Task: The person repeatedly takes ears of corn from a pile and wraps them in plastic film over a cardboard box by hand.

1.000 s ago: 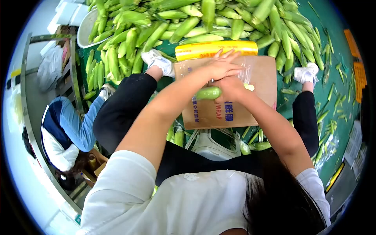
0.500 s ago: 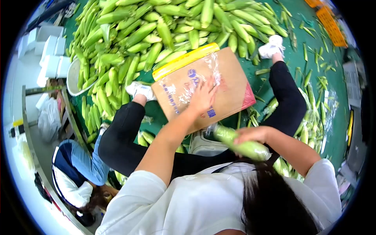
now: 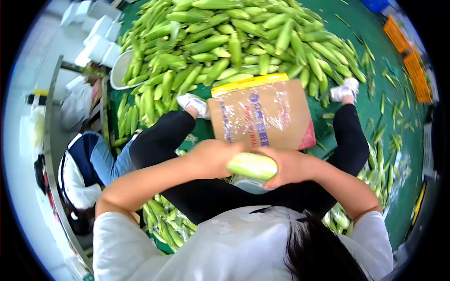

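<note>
Over my lap, an ear of corn [image 3: 253,166] lies crosswise between my two hands, pale green and shiny. My right hand [image 3: 289,165] is wrapped round its right end. At the other end my left hand [image 3: 214,157] closes on the corn, its fingertips partly hidden. Just beyond my hands is a brown cardboard box [image 3: 293,105] with blue and red print and clear plastic film [image 3: 234,114] across its top. A yellow strip [image 3: 248,84] runs along the box's far edge.
A big heap of corn ears [image 3: 234,44] covers the floor ahead. More corn lies by my legs, some in clear film [image 3: 377,180]. A white basin [image 3: 121,70] and foam boxes [image 3: 98,40] stand left, near another person [image 3: 86,164]. Orange crates [image 3: 416,77] are far right.
My left hand has left the film-covered box and come back to the corn. My right hand has brought the ear left and turned it crosswise. The camera view has shifted.
</note>
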Action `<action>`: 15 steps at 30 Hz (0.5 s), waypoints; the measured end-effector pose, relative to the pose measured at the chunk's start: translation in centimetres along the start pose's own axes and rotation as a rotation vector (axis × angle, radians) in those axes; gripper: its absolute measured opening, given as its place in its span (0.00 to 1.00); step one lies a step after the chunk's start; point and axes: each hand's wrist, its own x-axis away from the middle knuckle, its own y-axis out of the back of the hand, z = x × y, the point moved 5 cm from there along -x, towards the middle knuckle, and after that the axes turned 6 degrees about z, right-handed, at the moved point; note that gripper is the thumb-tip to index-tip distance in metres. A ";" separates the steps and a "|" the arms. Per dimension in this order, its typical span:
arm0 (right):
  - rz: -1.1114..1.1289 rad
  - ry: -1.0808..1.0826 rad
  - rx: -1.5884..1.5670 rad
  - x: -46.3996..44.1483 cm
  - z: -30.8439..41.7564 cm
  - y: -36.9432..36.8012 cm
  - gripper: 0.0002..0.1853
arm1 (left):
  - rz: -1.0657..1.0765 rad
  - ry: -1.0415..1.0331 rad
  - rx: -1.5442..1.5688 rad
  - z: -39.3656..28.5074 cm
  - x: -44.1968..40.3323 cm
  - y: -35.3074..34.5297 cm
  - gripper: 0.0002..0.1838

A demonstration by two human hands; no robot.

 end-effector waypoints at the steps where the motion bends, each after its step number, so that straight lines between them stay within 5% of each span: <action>1: -0.182 0.036 0.352 -0.3 4.3 1.6 0.39 | 0.027 0.086 0.208 2.2 3.2 1.3 0.20; 4: -0.540 0.427 0.743 -4.5 7.4 5.8 0.29 | -0.120 0.257 0.842 9.1 14.9 1.6 0.36; 6: -0.696 0.448 0.558 -11.2 1.4 11.2 0.28 | -0.630 0.420 1.504 11.9 23.9 -2.4 0.23; 7: -0.597 -0.051 0.265 -14.4 -3.4 14.6 0.25 | -0.947 0.528 1.408 13.6 27.6 -5.6 0.18; 9: -0.871 -0.163 0.086 -19.4 -17.8 20.4 0.25 | -1.223 1.114 1.269 14.2 33.2 -13.0 0.14; 11: -0.907 -0.466 0.303 -22.8 -28.9 24.4 0.32 | -1.134 1.334 1.308 16.9 42.3 -32.5 0.16; 12: -0.873 -0.552 0.428 -24.8 -31.6 25.0 0.37 | -0.939 1.680 0.963 15.7 42.8 -38.6 0.22; 15: -0.821 -0.802 0.348 -29.1 -35.8 27.1 0.51 | -0.380 2.030 0.939 11.0 39.4 -44.9 0.25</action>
